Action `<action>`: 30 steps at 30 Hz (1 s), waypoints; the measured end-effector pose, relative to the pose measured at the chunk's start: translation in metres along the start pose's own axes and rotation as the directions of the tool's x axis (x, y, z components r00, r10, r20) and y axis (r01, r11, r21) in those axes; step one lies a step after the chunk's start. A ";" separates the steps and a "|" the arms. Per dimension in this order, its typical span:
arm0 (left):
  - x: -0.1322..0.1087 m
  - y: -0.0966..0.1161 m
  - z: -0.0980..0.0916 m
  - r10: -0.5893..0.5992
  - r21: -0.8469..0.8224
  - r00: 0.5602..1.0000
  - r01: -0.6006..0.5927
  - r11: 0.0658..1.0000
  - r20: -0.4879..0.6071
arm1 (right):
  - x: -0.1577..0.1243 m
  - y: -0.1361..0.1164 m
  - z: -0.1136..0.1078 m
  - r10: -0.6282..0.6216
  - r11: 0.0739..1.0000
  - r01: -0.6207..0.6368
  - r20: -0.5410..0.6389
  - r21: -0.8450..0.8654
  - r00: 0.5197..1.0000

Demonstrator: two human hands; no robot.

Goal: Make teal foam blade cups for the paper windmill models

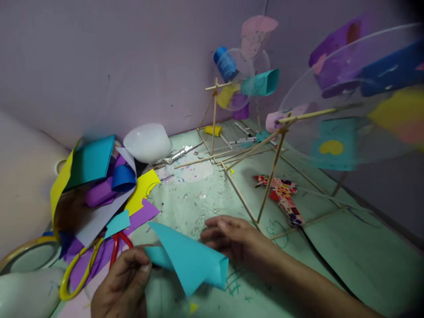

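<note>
A turquoise piece of paper (188,258), partly rolled with a pointed flap, is pinched at its left end between the thumb and fingers of my left hand (124,278). My right hand (230,236) is just behind the paper's right end, its fingers apart and slightly curled; it holds nothing. Whether its hidden side touches the paper I cannot tell. Left of the paper, a pair of red-handled scissors (115,249) is partly covered by my left hand. A small yellow paper scrap (194,307) lies below the paper.
Yellow-handled scissors (68,282) and a pile of coloured paper (91,161) are at left. A white bowl-like object (148,142) stands behind. At right, a stick frame (270,181) carries a clear wheel (300,145); a flower-patterned glue gun (283,194) with a black cord lies beneath. Another wheel (245,66) is farther back.
</note>
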State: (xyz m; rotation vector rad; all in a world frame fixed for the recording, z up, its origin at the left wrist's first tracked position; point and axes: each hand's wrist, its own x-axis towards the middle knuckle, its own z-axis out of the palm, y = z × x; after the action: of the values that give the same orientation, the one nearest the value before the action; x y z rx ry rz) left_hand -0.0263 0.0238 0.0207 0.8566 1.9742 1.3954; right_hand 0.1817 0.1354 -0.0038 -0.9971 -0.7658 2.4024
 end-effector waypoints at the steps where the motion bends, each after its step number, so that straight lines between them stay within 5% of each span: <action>1: 0.000 0.000 0.002 0.038 0.006 0.999 -0.037 0.999 -0.023 | -0.001 0.001 0.001 0.071 0.997 -0.072 0.043 0.021 0.997; 6: -0.012 -0.004 0.018 0.078 0.010 0.996 -0.078 0.997 -0.047 | -0.003 0.010 0.006 0.179 0.982 -0.190 0.280 0.012 0.943; 11: -0.034 0.005 0.036 0.318 0.169 0.929 -0.289 0.942 -0.188 | -0.003 0.013 0.002 0.075 0.996 -0.053 0.315 -0.076 0.946; 14: -0.045 0.014 0.043 0.361 0.231 0.903 -0.309 0.922 -0.234 | -0.007 0.006 -0.003 -0.021 0.958 0.115 0.335 -0.264 0.942; 19: -0.048 0.022 0.046 0.229 0.216 0.942 -0.178 0.960 -0.243 | -0.022 -0.011 -0.001 -0.244 0.683 0.462 0.420 -0.565 0.874; 24: -0.046 0.023 0.051 0.102 0.060 0.971 -0.091 0.994 -0.218 | -0.022 -0.002 0.002 -0.431 0.398 0.556 0.386 -0.730 0.816; 30: -0.041 0.019 0.053 -0.119 -0.134 0.978 0.096 0.986 -0.171 | -0.013 0.010 0.002 -0.562 0.248 0.674 0.464 -0.696 0.685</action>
State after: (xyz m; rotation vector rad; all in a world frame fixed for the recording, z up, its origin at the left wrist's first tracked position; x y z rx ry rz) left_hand 0.0430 0.0276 0.0269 0.5761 2.0068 1.5603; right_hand 0.1868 0.1198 -0.0028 -0.5880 -2.0459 1.2852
